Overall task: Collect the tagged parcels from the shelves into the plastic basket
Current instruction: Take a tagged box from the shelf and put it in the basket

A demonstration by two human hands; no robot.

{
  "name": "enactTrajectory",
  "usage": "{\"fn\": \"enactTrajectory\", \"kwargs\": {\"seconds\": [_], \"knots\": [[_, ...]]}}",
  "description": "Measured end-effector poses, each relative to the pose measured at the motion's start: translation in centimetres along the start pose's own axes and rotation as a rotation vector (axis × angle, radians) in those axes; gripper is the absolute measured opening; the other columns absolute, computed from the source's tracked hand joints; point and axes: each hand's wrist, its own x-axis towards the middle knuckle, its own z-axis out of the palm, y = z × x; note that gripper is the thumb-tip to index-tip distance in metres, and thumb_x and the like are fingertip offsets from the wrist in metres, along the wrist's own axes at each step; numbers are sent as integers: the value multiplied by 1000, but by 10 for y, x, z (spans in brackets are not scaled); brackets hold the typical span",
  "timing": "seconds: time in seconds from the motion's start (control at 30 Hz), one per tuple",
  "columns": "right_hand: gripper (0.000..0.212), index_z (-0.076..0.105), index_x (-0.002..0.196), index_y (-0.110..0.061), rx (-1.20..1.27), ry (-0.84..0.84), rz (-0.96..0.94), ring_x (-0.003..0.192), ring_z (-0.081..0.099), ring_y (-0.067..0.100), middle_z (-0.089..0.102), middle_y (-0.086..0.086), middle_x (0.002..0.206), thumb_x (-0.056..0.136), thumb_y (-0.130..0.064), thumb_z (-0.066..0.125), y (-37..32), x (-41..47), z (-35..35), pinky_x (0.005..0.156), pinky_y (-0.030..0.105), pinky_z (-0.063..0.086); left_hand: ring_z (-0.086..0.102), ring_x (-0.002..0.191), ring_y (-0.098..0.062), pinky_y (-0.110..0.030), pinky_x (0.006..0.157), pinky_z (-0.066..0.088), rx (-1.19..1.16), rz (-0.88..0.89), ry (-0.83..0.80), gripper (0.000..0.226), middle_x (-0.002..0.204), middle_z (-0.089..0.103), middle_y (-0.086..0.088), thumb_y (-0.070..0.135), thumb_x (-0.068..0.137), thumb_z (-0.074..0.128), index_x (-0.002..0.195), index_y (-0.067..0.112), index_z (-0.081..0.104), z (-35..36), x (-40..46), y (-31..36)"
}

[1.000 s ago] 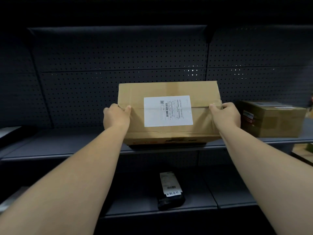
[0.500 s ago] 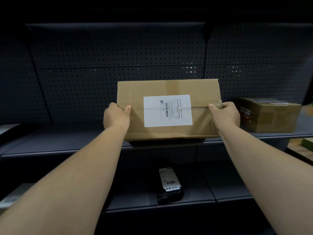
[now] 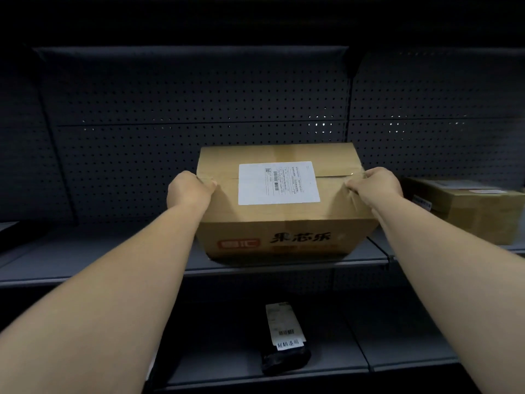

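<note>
We are gripping the labelled brown cardboard box [image 3: 284, 200] by its ends, left hand [image 3: 189, 191] and right hand [image 3: 375, 187]; thumb-edge holds risk slipping.

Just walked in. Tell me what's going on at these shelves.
A person is gripping a large cardboard box with a white shipping label on top, left hand and right hand at its two ends. The box sits at the front edge of the upper shelf. A second cardboard box sits further right on that shelf, and a black labelled parcel lies on the shelf below. No basket is in view.
</note>
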Motion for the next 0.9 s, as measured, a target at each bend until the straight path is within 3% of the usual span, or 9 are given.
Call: {"fn": "enactTrajectory", "kwargs": {"seconds": [0.13,0.3,0.4,0.63,0.73,0.9], "knots": [[45,59,122,1,-53,-59,4,109,59,36,62,19,122,87,-28,65,-10,23,5,95,42,50,46,57,-19,-26,51,37,19,-32,-36,35,71,51,0,35,88,65,70,9,49,8,22,10],[42,60,109,5,-111,-165,20,103,60,37,62,23,114,84,-28,69,-17,52,13,93,46,51,38,43,-18,-24,42,30,22,-99,-71,47,52,42,-4,31,87,67,54,11,40,19,43,18],[40,59,109,6,-132,-218,30,103,60,38,61,24,115,85,-24,70,-20,68,19,93,47,51,38,45,-19,-27,48,35,16,-118,-89,45,52,39,-5,26,86,68,55,11,39,24,53,22],[47,55,119,6,-221,-322,40,109,58,36,58,23,120,87,-26,67,-24,95,32,97,44,48,52,65,-24,-38,85,53,29,-167,-167,35,64,48,-10,24,83,72,64,9,47,33,73,28],[55,50,126,7,-251,-343,50,112,56,37,56,24,124,87,-29,67,-25,102,37,99,44,47,52,64,-24,-39,87,53,31,-177,-173,35,62,48,-9,22,83,72,62,10,47,38,79,28],[57,49,128,6,-310,-325,20,113,56,36,56,24,125,88,-32,65,-23,111,42,98,42,47,59,80,-28,-37,83,54,115,-141,-181,32,69,52,-11,26,84,70,68,8,49,45,88,26]]}}
